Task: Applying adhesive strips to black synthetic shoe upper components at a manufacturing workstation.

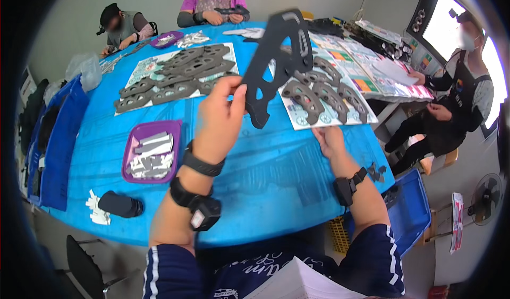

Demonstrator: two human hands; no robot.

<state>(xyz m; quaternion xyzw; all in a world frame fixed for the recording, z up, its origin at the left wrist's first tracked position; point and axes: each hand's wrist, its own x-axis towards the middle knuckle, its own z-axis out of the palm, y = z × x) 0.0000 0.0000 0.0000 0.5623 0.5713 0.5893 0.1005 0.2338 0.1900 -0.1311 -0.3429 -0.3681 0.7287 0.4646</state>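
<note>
your left hand pinches a dark grey cut-out panel by its lower end, raised above the blue table. your right hand is at the near edge of a printed board bearing dark grey pieces, toward the table's right edge; you cannot tell whether it grips.
</note>
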